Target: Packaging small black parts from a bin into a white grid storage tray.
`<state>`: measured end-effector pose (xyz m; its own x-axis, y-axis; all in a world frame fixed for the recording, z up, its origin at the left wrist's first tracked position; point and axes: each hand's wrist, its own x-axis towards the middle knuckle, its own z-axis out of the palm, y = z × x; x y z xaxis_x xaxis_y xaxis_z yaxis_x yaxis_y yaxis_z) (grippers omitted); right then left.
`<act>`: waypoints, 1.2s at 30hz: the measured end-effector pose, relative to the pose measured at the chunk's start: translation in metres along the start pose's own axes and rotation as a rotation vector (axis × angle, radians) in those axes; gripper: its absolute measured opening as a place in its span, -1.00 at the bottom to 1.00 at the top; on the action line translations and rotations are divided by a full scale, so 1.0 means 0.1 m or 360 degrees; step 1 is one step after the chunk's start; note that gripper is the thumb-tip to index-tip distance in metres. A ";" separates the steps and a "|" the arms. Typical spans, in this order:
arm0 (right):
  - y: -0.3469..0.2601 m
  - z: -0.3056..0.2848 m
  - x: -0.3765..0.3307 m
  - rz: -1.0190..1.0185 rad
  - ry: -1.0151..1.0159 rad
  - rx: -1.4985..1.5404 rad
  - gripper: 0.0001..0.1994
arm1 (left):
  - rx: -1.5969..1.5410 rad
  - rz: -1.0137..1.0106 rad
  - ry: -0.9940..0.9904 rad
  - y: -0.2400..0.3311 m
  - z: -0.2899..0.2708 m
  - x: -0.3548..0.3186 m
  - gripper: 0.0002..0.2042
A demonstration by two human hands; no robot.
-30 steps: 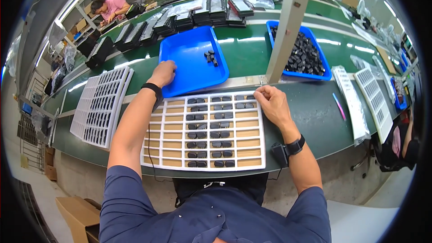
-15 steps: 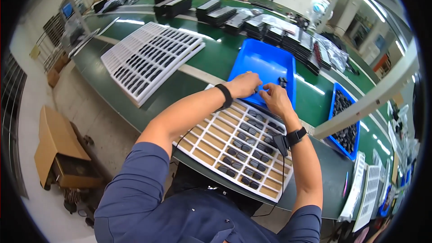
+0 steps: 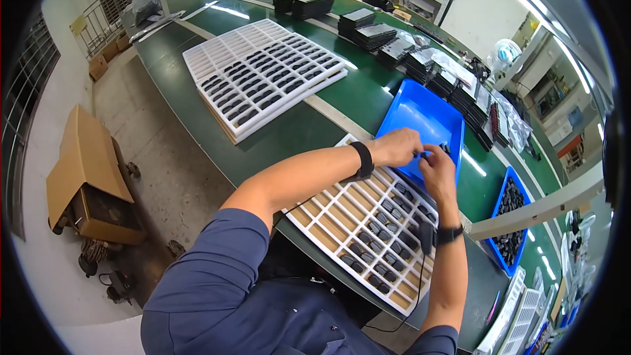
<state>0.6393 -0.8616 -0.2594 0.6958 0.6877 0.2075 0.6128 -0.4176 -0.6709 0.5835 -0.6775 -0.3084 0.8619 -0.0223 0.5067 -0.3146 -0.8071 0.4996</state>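
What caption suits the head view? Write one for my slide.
Left hand and right hand handle small dark pieces over a blue tray, beside a partly filled white grid tray.

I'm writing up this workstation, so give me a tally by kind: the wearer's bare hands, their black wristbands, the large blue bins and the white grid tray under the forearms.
Bare hands: 2 (left hand, right hand)
Black wristbands: 2 (left band, right band)
Large blue bins: 2 (near bin, right-side bin)
White grid tray: 1
Total: 7

Green workbench (image 3: pixel 263 158) beneath white grid trays (image 3: pixel 220 59), blue bins (image 3: pixel 420 115) and piles of flat black units (image 3: pixel 373 35).
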 end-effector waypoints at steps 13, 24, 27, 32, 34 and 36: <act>0.77 -0.91 -1.91 0.0502 0.0228 0.1067 -0.67 | -0.0547 0.0413 -0.0432 1.56 -0.02 -0.31 -0.92; 0.81 -1.04 -2.22 0.0530 0.0096 0.1964 -0.65 | -0.0401 0.0256 -0.0671 1.82 0.73 -0.33 -0.93; 0.79 -1.06 -2.24 0.0619 0.0139 0.1867 -0.64 | -0.0363 0.0312 -0.0659 1.80 0.77 -0.31 -0.93; 0.86 -1.02 -2.23 0.0638 0.0250 0.1128 -0.69 | -0.0263 0.0413 -0.0560 1.81 0.79 -0.33 -0.96; 0.86 -0.99 -2.23 0.0655 0.0273 0.0663 -0.70 | -0.0142 0.0477 -0.0596 1.84 0.79 -0.34 -0.95; 0.80 -0.96 -2.25 0.0548 0.0309 0.0510 -0.71 | 0.0080 0.0586 -0.0657 1.87 0.80 -0.35 -0.93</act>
<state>0.5672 -1.1066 -0.2914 0.9126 0.4066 0.0439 0.2112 -0.3766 -0.9020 0.5265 -0.8744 -0.2888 0.7861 -0.5293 0.3192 -0.6138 -0.7293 0.3023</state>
